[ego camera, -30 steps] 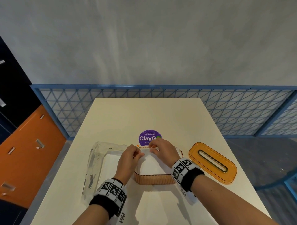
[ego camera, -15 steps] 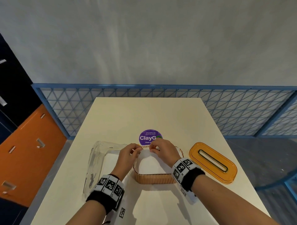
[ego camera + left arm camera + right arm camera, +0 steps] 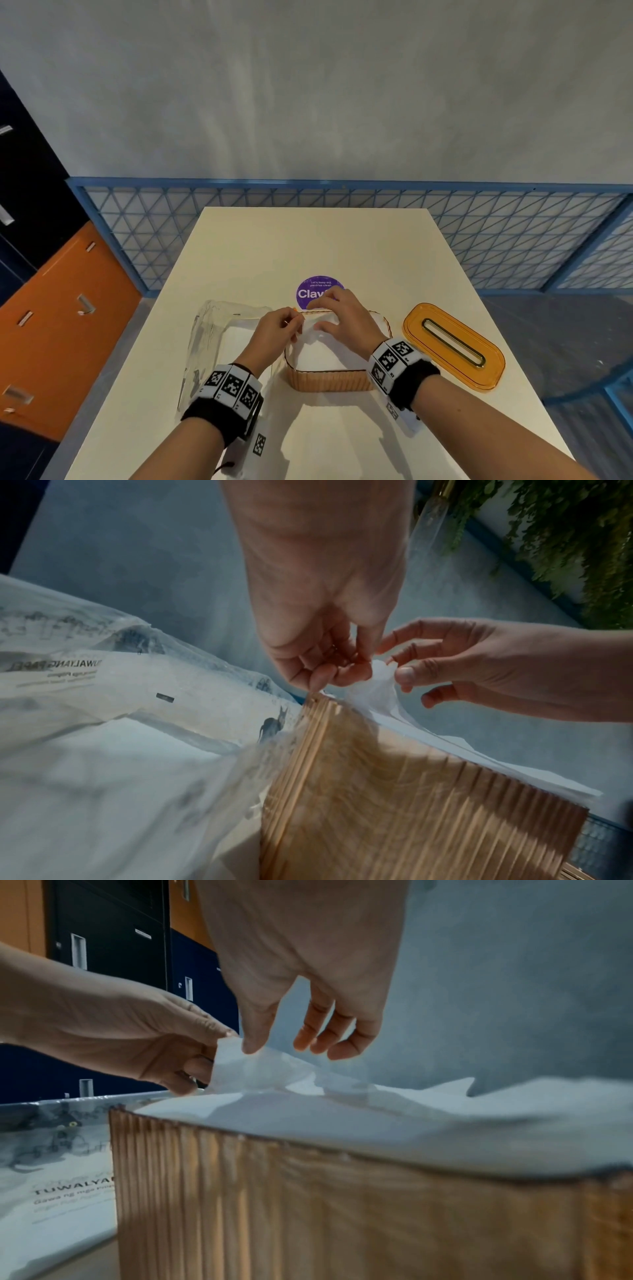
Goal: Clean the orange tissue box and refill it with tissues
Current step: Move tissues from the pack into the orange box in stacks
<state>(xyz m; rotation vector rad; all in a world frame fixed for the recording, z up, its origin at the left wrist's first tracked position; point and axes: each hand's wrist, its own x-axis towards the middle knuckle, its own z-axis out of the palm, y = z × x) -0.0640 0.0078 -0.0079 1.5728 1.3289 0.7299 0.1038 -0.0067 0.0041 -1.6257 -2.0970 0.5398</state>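
The ribbed orange tissue box [image 3: 329, 380] [image 3: 411, 804] [image 3: 342, 1204] stands open-topped on the table, filled to the rim with white tissues [image 3: 322, 356] [image 3: 342, 1118]. My left hand [image 3: 279, 327] [image 3: 329, 666] [image 3: 192, 1064] pinches the raised corner of the top tissue [image 3: 377, 680] [image 3: 240, 1066] at the box's far left. My right hand [image 3: 337, 317] [image 3: 421, 664] [image 3: 274, 1047] hovers over the same corner, thumb touching the sheet, fingers loosely curved. The orange lid [image 3: 452, 344] with its slot lies flat to the right of the box.
A clear plastic tissue wrapper [image 3: 219, 346] [image 3: 120, 710] with more tissues lies left of the box. A purple round sticker [image 3: 317, 291] sits on the table behind the hands. A blue mesh railing [image 3: 342, 205] runs behind the table; orange and dark cabinets [image 3: 51, 308] stand at the left.
Both hands have stayed at the box's far edge. The left hand has drawn in slightly and lifted a corner of the top tissue; the right hand shifted a little over it.
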